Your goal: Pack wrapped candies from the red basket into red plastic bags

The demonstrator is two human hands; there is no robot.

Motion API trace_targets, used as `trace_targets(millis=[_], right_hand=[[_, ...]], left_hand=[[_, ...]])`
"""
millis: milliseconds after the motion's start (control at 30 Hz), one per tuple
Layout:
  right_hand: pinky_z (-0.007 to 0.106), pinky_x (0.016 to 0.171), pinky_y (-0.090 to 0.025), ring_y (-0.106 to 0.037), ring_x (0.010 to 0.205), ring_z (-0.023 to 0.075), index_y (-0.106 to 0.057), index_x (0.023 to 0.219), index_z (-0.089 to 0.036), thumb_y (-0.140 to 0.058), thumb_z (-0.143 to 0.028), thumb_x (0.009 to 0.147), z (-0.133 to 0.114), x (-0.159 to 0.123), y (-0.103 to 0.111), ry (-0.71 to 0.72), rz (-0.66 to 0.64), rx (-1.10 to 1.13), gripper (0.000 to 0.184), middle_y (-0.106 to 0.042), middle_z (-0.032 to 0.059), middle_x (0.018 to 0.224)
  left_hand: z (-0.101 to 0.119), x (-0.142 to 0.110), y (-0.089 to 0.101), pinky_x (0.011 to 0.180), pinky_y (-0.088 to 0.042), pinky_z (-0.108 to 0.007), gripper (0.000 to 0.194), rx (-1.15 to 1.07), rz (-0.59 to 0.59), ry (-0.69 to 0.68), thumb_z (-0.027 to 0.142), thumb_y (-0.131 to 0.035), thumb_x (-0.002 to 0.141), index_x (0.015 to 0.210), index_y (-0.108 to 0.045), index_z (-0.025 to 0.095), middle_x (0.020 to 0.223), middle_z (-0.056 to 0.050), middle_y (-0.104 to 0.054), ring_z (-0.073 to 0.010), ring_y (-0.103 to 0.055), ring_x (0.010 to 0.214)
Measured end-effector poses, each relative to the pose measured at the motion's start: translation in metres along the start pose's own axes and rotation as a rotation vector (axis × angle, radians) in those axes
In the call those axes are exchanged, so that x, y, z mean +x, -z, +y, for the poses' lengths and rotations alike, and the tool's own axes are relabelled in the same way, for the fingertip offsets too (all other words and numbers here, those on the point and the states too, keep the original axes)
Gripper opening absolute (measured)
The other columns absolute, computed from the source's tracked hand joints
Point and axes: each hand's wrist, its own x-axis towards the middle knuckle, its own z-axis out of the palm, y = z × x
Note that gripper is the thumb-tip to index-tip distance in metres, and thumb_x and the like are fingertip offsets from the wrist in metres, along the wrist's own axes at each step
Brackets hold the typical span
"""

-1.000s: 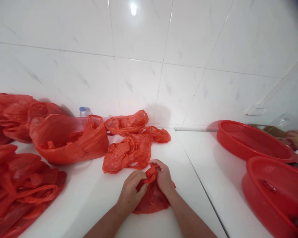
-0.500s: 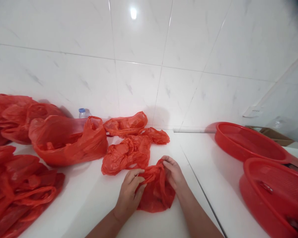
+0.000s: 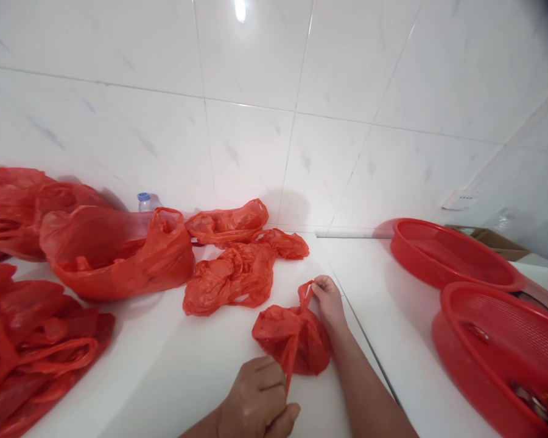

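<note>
A small red plastic bag [image 3: 292, 339] lies bunched on the white counter [image 3: 178, 377] in front of me. My left hand [image 3: 258, 404] is closed around one of its handles, stretched tight toward me. My right hand [image 3: 327, 300] pinches the other handle at the far side, pulled away from me. The two handles run in opposite directions across the bag's top.
Loose crumpled red bags [image 3: 231, 277] lie behind it, a fuller open bag [image 3: 114, 255] sits to the left, and more bags [image 3: 31, 347] are piled at the far left. A bottle cap [image 3: 144, 198] shows by the tiled wall. Two red baskets [image 3: 452, 255] stand at the right.
Both hands were together bunching the bag's top; now they have pulled apart, left toward me and right away, each drawing a handle tight. Another person's hand at the far right has gone.
</note>
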Motion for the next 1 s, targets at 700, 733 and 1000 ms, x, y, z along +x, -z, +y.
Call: trace_targets(millis=[700,733,1000], right_hand=[[0.044,0.102,-0.036,-0.048,0.12,0.028,-0.054,0.12,-0.025,-0.061,-0.054,0.078,-0.029,-0.044,0.029,-0.088,-0.478,-0.209,0.052,-0.052,0.0104,0.131],[0.044,0.102,-0.036,-0.046,0.122,0.0289,-0.053,0.123,-0.026,-0.063,-0.053,0.076,-0.03,-0.049,0.03,-0.111,-0.532,-0.238,0.055,-0.048,0.0109,0.135],[0.046,0.097,-0.042,-0.049,0.119,0.0366,-0.057,0.124,-0.027,-0.077,-0.034,0.045,-0.007,-0.072,0.016,-0.078,-0.587,-0.651,0.081,-0.053,0.0136,0.129]], left_hand=[[-0.04,-0.015,-0.005,0.1,-0.043,-0.054,0.091,0.224,-0.048,0.478,0.048,-0.07,0.068,0.141,-0.027,0.013,0.144,-0.026,-0.031,-0.0414,-0.036,0.129],[-0.041,-0.016,-0.007,0.1,-0.043,-0.055,0.095,0.21,-0.046,0.469,0.051,-0.071,0.065,0.14,-0.027,0.012,0.143,-0.028,-0.032,-0.0426,-0.038,0.128],[-0.061,-0.035,-0.025,0.094,-0.047,-0.05,0.089,0.31,-0.037,0.434,0.055,-0.064,0.068,0.142,-0.029,0.018,0.138,-0.025,-0.043,-0.0414,-0.048,0.12]])
